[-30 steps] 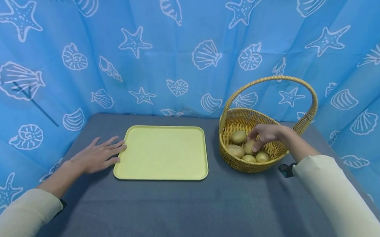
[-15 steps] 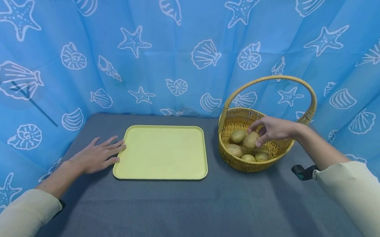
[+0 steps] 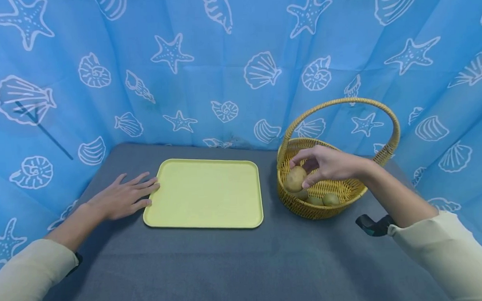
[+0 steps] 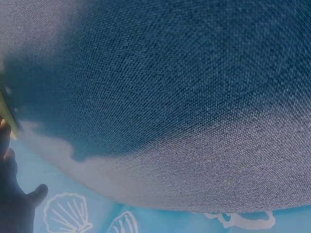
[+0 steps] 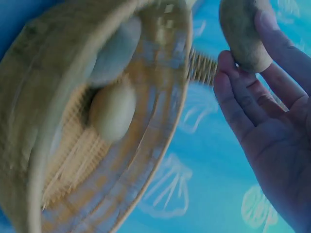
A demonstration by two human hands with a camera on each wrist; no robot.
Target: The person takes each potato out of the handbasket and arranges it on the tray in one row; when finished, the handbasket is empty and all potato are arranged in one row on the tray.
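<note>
My right hand (image 3: 327, 163) pinches a brownish potato (image 3: 295, 179) between thumb and fingers, above the left side of a wicker basket (image 3: 315, 213) with a tall arched handle. In the right wrist view the held potato (image 5: 245, 36) is up by the fingertips, beside the basket's rim. Other potatoes (image 3: 331, 199) lie in the bottom of the basket, some partly hidden behind the held one. My left hand (image 3: 121, 199) lies with straight, spread fingers, their tips on the left edge of a yellow rectangular tray (image 3: 204, 194). Nothing lies on the tray.
A dark grey cloth (image 3: 213, 266) covers the table. Blue curtains (image 3: 222, 71) printed with white shells and starfish hang behind it and on both sides. The basket's handle (image 3: 343, 100) arches high over the right hand.
The right hand took hold of a potato in the basket, lifted it and carried it left toward the basket's left rim. The left hand and tray have stayed in place.
</note>
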